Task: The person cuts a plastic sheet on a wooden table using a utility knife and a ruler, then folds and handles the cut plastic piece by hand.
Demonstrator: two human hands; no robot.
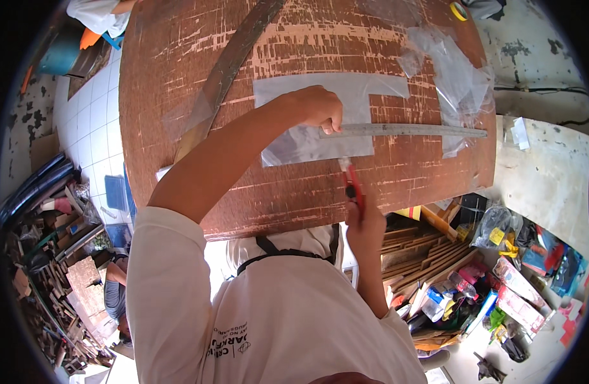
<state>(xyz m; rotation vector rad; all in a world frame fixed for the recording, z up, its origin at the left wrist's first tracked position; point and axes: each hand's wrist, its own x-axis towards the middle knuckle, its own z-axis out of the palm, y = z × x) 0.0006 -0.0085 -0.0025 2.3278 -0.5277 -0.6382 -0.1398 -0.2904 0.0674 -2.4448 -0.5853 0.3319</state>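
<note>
A clear plastic sheet (288, 150) lies on the scratched brown wooden table (275, 198), with cut-out edges at its right side. My left hand (318, 105) is closed at the left end of a long metal ruler (409, 130), which stretches rightward across the sheet and the bare wood. In my right hand (366, 224), somewhat blurred, is a red utility knife (354, 182). Its tip points away from me, close to the sheet's near edge; whether it touches the plastic I cannot tell. My left thumb and palm are hidden from above.
A long dark strip (233, 67) lies slanting across the table's left side. Crumpled clear plastic (461, 80) and a yellow tape roll (459, 11) are at the right. Wood strips (422, 256) and mixed clutter fill the lower right floor. Another person (97, 14) is at the upper left.
</note>
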